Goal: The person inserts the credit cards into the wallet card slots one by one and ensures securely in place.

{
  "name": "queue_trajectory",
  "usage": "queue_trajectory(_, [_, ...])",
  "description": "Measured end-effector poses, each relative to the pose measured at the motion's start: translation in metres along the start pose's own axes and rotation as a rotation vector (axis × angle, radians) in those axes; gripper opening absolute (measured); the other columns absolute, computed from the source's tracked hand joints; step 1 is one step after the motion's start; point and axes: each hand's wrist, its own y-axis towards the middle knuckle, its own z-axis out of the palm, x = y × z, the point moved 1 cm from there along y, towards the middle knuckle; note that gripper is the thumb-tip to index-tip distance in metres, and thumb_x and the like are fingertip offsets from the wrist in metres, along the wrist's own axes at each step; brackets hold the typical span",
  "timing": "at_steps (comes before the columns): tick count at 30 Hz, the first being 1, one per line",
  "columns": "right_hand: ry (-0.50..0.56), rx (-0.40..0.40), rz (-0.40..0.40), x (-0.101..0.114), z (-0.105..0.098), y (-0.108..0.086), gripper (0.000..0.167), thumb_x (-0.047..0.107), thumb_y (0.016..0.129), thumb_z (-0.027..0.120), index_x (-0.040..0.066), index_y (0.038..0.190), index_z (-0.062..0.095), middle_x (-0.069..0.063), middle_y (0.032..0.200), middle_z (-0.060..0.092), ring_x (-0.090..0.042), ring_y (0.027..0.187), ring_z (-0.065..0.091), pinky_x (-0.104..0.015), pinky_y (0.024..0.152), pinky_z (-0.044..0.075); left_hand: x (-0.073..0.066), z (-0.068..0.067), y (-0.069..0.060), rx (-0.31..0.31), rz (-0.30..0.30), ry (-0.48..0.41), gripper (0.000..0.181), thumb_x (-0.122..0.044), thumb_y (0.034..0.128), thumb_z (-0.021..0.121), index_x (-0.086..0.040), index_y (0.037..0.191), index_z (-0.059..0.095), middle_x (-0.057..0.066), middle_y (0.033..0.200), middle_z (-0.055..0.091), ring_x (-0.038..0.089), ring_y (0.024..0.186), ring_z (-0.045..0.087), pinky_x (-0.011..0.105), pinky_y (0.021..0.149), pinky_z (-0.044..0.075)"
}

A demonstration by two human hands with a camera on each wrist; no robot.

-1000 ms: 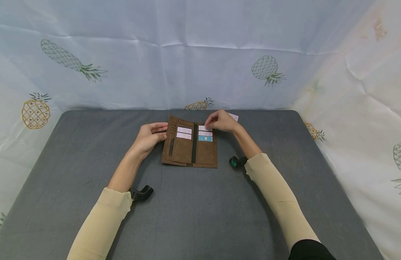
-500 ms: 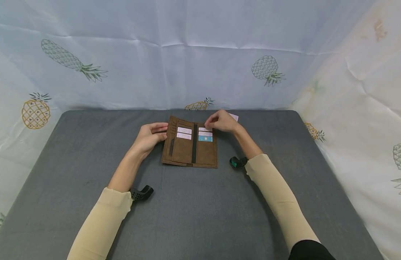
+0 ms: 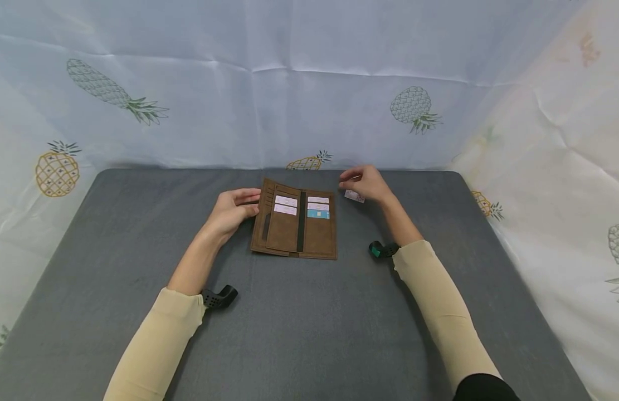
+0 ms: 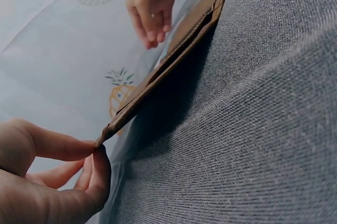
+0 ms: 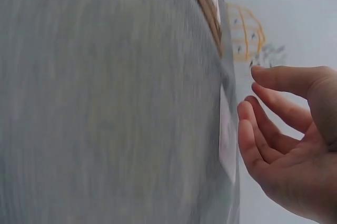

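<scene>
A brown wallet point(image 3: 317, 238) lies spread open on the grey table in the head view, with pinkish cards point(image 3: 286, 205) in its left slots. On its right side sit more pinkish cards and a blue card point(image 3: 318, 214). My left hand point(image 3: 226, 216) pinches the wallet's left edge between thumb and fingers, raising that side slightly, as the left wrist view shows. My right hand point(image 3: 368, 182) hovers to the right of the wallet, holding nothing, its fingers loosely bent. Beneath it a loose pinkish card point(image 3: 355, 196) rests on the table, partly covered by the hand.
The grey table point(image 3: 289, 334) reaches to a white curtain point(image 3: 309, 111) with pineapple prints along its back edge. Black wrist cameras are strapped to both forearms; the right one point(image 3: 382, 250) has a green patch.
My right hand has left the wallet's upper right card slot, where the top card sank slightly lower, and moved right to above the loose card. The left hand keeps its pinch.
</scene>
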Motion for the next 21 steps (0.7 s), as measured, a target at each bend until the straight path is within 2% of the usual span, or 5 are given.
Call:
queue_trajectory(2, [-0.009,-0.019,0.015,-0.007,-0.006,-0.001,0.033,0.014,0.104,0.071,-0.004,0.131,0.074,-0.029,0.131,0.074,-0.043,0.118,0.072,-0.048,0.095,0.062,0.000,0.000,0.000,0.000,-0.001,0.001,0.057,0.012,0.1030,0.056,0.003,0.159,0.050,0.026,0.159,0.052,0.030,0.133,0.060,0.010,0.089,0.057])
queue_trajectory(8, [-0.057,-0.064,0.053,-0.025,-0.021,-0.004,0.038,0.012,0.102,0.073,-0.008,0.134,0.071,-0.032,0.133,0.072,-0.043,0.118,0.070,-0.027,0.081,0.055,-0.001,0.000,0.000,0.003,0.000,0.000,0.057,0.011,0.1037,0.056,0.002,0.160,0.049,0.026,0.159,0.051,0.031,0.135,0.059,0.010,0.090,0.056])
queue_trajectory(10, [-0.077,-0.069,0.070,-0.029,-0.025,-0.005,0.041,0.013,0.101,0.074,-0.008,0.135,0.070,-0.032,0.134,0.071,-0.042,0.118,0.068,-0.025,0.079,0.052,-0.001,0.000,-0.001,0.003,-0.002,0.001,0.057,0.011,0.1040,0.056,0.002,0.160,0.049,0.026,0.159,0.051,0.030,0.134,0.059,0.010,0.089,0.056])
queue_trajectory(18, [-0.108,-0.030,0.144,-0.034,-0.032,-0.006,0.055,0.021,0.096,0.083,-0.008,0.140,0.067,-0.032,0.139,0.069,-0.043,0.123,0.064,-0.047,0.097,0.057,-0.002,0.000,-0.001,0.002,-0.002,0.001,0.057,0.011,0.1040,0.056,0.003,0.159,0.049,0.027,0.159,0.051,0.032,0.136,0.058,0.009,0.089,0.056])
queue_trajectory(21, [-0.121,-0.034,0.164,-0.034,-0.031,-0.006,0.058,0.024,0.094,0.086,-0.006,0.141,0.068,-0.031,0.139,0.069,-0.043,0.126,0.065,-0.050,0.100,0.057,-0.001,0.000,-0.001,0.003,0.004,0.000,0.056,0.011,0.1039,0.055,0.003,0.159,0.049,0.027,0.159,0.051,0.029,0.132,0.060,0.009,0.089,0.056])
